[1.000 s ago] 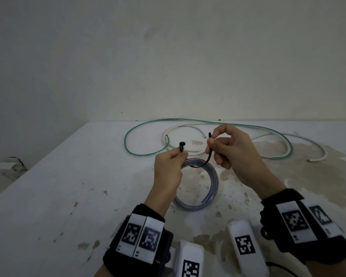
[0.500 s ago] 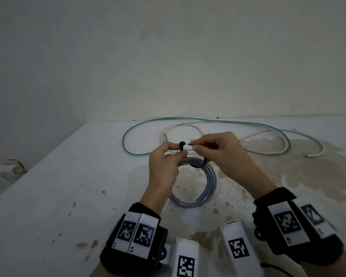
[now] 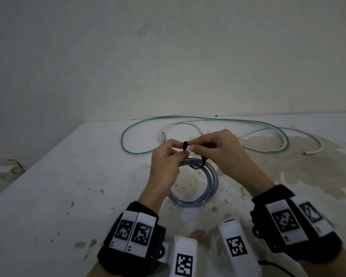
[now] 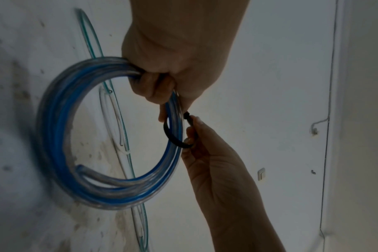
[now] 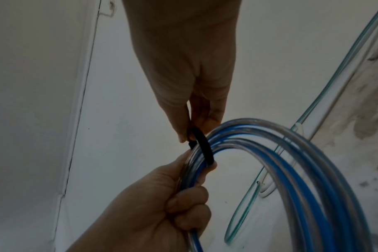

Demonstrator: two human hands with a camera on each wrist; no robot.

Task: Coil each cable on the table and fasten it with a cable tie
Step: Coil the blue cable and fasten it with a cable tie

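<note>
A coil of clear-and-blue cable (image 3: 212,182) hangs above the table from my left hand (image 3: 179,152), whose curled fingers grip its top. In the left wrist view the coil (image 4: 54,136) is a full ring. A black cable tie (image 3: 201,163) loops round the coil's strands. My left thumb and forefinger pinch the tie's head (image 3: 185,145). My right hand (image 3: 191,146) pinches the tie's tail right at that head. The right wrist view shows the tie (image 5: 203,148) crossing the strands (image 5: 291,170) between both hands. A loose green cable (image 3: 188,117) and a white cable (image 3: 316,143) lie behind.
The stained white table (image 3: 68,186) ends at a plain wall behind and drops off on the left. Two white blocks with black-and-white markers (image 3: 183,256) (image 3: 236,246) sit at the near edge between my wrists.
My right hand has brought the tie's tail down and left to the head held by my left hand, so the tie now forms a loop round the coil.
</note>
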